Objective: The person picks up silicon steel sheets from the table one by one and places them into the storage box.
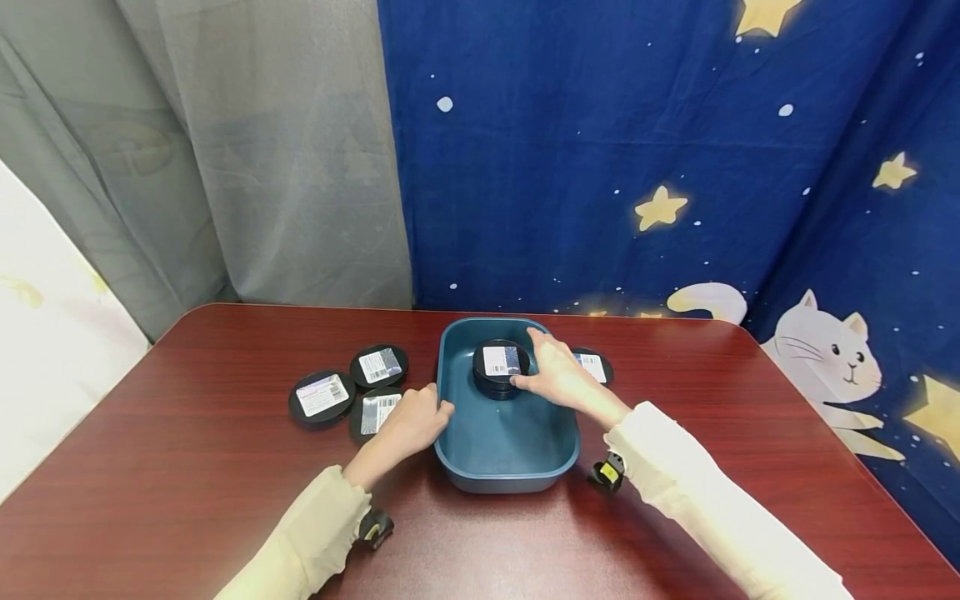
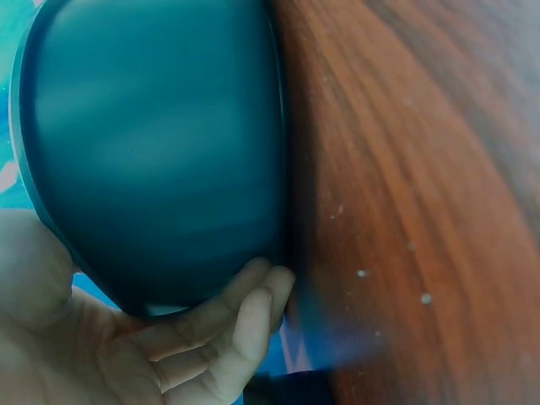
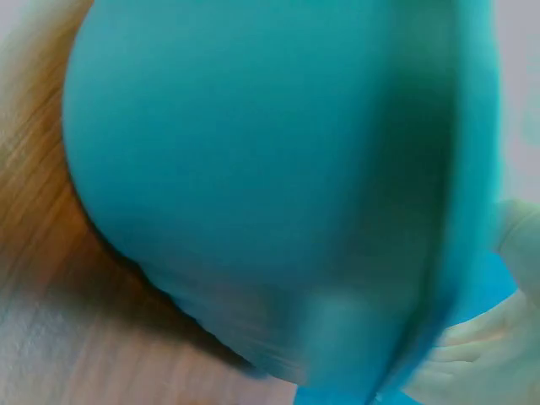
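A blue rectangular plastic bin [image 1: 510, 446] stands on the table with its long side pointing away from me. Inside its far half sits a stack of round black containers [image 1: 501, 361], the top one bearing a white label. My right hand [image 1: 558, 375] reaches over the bin's right rim, thumb and fingers spread beside the stack, the thumb tip right at its edge. With bent fingers my left hand [image 1: 414, 421] holds the bin's left rim. The left wrist view has those fingers [image 2: 253, 316] along the bin wall [image 2: 160, 152]. Blur softens the right wrist view.
Left of the bin lie several labelled round black containers [image 1: 322, 397], one partly behind my left hand. Another black container [image 1: 594, 365] lies right of the bin, partly hidden by my right hand. Behind the reddish-brown table [image 1: 247, 467] hang grey and blue curtains [image 1: 540, 167].
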Action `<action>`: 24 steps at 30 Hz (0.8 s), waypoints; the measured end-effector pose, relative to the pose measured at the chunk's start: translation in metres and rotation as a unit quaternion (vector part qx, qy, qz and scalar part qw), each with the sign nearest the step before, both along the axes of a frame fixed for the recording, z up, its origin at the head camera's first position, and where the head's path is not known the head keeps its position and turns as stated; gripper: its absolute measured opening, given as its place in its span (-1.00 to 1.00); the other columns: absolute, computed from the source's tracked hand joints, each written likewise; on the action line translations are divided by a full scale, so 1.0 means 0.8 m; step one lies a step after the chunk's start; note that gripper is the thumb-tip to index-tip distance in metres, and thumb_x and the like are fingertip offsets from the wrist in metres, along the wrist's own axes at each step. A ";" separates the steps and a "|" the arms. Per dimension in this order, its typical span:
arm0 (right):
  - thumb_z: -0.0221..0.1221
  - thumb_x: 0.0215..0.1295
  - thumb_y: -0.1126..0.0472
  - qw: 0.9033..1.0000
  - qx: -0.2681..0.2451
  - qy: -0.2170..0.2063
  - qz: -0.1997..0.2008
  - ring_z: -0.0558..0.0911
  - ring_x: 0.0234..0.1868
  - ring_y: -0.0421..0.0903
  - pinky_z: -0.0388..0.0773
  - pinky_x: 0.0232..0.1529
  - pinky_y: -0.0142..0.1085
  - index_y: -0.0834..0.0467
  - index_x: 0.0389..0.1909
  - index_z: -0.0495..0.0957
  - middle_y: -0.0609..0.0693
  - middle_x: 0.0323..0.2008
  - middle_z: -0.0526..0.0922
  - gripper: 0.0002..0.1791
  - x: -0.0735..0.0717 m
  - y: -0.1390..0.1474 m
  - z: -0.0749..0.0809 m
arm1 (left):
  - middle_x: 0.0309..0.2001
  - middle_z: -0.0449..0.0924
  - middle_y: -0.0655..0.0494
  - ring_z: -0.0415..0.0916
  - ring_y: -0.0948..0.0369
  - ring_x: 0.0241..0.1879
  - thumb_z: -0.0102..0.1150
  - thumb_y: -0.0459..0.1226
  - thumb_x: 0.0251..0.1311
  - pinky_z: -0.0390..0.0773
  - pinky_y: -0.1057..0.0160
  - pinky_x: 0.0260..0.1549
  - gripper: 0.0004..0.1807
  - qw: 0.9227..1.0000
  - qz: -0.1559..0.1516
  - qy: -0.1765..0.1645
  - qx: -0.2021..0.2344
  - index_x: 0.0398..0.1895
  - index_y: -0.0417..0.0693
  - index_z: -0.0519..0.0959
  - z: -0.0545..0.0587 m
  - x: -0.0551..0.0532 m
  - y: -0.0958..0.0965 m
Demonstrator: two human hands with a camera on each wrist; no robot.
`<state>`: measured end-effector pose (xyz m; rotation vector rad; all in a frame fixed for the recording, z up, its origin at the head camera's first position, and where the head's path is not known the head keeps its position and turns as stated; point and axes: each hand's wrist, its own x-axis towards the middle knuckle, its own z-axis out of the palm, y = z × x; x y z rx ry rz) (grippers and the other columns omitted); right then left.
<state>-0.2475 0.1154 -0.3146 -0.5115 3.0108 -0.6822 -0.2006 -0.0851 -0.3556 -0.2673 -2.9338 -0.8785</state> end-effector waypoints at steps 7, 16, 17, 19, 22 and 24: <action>0.23 0.01 0.15 0.994 -0.058 0.091 0.009 0.48 -0.05 0.14 0.39 -0.05 -0.08 0.40 0.09 0.29 0.28 -0.02 0.47 -0.35 0.008 0.022 0.014 | -0.66 0.34 -0.01 0.37 0.11 -0.59 -0.09 -0.32 0.06 0.36 0.20 -0.57 -0.82 1.000 0.000 -0.004 0.000 -0.49 -0.31 0.42 0.001 0.001 0.000; 0.25 0.00 0.24 0.982 -0.139 0.126 -0.014 0.56 -0.15 0.14 0.44 -0.10 -0.10 0.40 -0.02 0.36 0.29 -0.15 0.52 -0.47 0.009 0.054 0.012 | -0.64 0.35 -0.03 0.38 0.11 -0.57 -0.09 -0.33 0.06 0.38 0.18 -0.54 -0.82 1.000 0.001 -0.011 0.001 -0.47 -0.32 0.43 0.002 0.001 0.001; 0.25 0.00 0.24 0.981 -0.145 0.124 -0.018 0.56 -0.15 0.14 0.44 -0.10 -0.09 0.40 -0.03 0.37 0.29 -0.15 0.53 -0.48 0.009 0.057 0.011 | -0.64 0.35 -0.03 0.38 0.11 -0.57 -0.10 -0.33 0.06 0.38 0.18 -0.54 -0.82 1.000 0.001 -0.011 0.003 -0.47 -0.32 0.42 0.002 0.001 0.001; 0.24 0.01 0.25 0.981 -0.156 0.117 -0.023 0.55 -0.13 0.16 0.44 -0.09 -0.09 0.39 -0.03 0.37 0.29 -0.16 0.52 -0.50 0.010 0.064 0.011 | -0.64 0.34 -0.02 0.38 0.11 -0.57 -0.10 -0.33 0.06 0.38 0.19 -0.55 -0.82 1.000 0.000 -0.011 0.005 -0.47 -0.32 0.42 0.002 0.001 0.000; 0.22 0.03 0.24 0.981 -0.158 0.111 -0.031 0.54 -0.11 0.17 0.43 -0.08 -0.07 0.39 -0.03 0.36 0.29 -0.16 0.52 -0.51 0.011 0.074 0.011 | -0.65 0.33 -0.02 0.37 0.12 -0.57 -0.09 -0.32 0.07 0.37 0.20 -0.55 -0.81 1.000 0.002 -0.013 0.007 -0.47 -0.32 0.42 0.001 0.000 0.001; 0.21 0.04 0.24 0.980 -0.159 0.111 -0.037 0.53 -0.11 0.17 0.43 -0.10 -0.05 0.39 -0.03 0.36 0.29 -0.16 0.52 -0.51 0.011 0.080 0.009 | -0.65 0.33 -0.01 0.37 0.12 -0.58 -0.09 -0.32 0.06 0.37 0.20 -0.55 -0.81 1.000 0.002 -0.010 0.007 -0.47 -0.32 0.43 0.000 0.000 0.000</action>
